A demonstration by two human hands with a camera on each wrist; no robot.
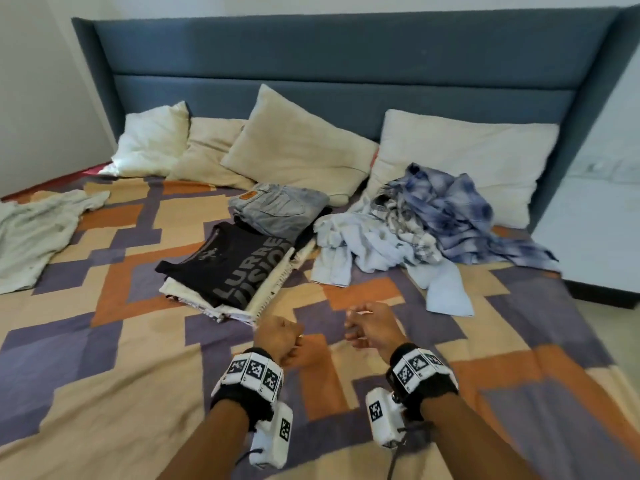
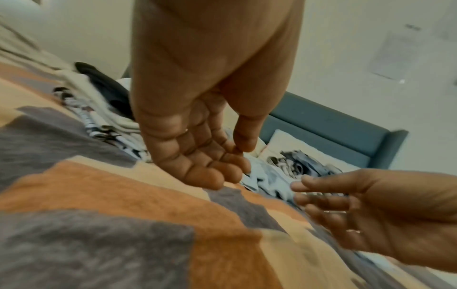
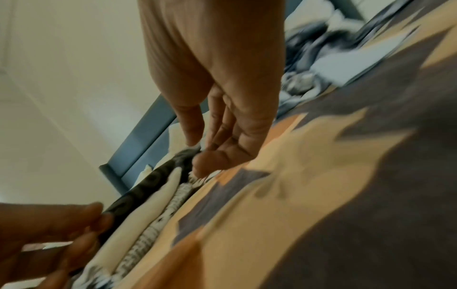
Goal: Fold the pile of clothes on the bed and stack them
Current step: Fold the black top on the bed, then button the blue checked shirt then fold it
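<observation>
A stack of folded clothes [image 1: 228,271] lies mid-bed with a black printed T-shirt on top; folded grey jeans [image 1: 280,211] sit behind it. An unfolded pile [image 1: 415,230] of pale blue, checked and blue tie-dye shirts lies to the right. Both hands hover over the bedspread in front of the stack. My left hand [image 1: 284,336] [image 2: 210,156] has loosely curled fingers and holds nothing. My right hand [image 1: 367,323] [image 3: 217,140] is also empty, its fingers relaxed. The stack's edge [image 3: 153,215] shows in the right wrist view.
Several cream pillows [image 1: 294,147] lean on the blue headboard [image 1: 346,64]. A crumpled pale garment [image 1: 38,230] lies at the bed's left edge. A white bedside unit [image 1: 595,220] stands at right. The patterned bedspread [image 1: 121,393] covers the bed.
</observation>
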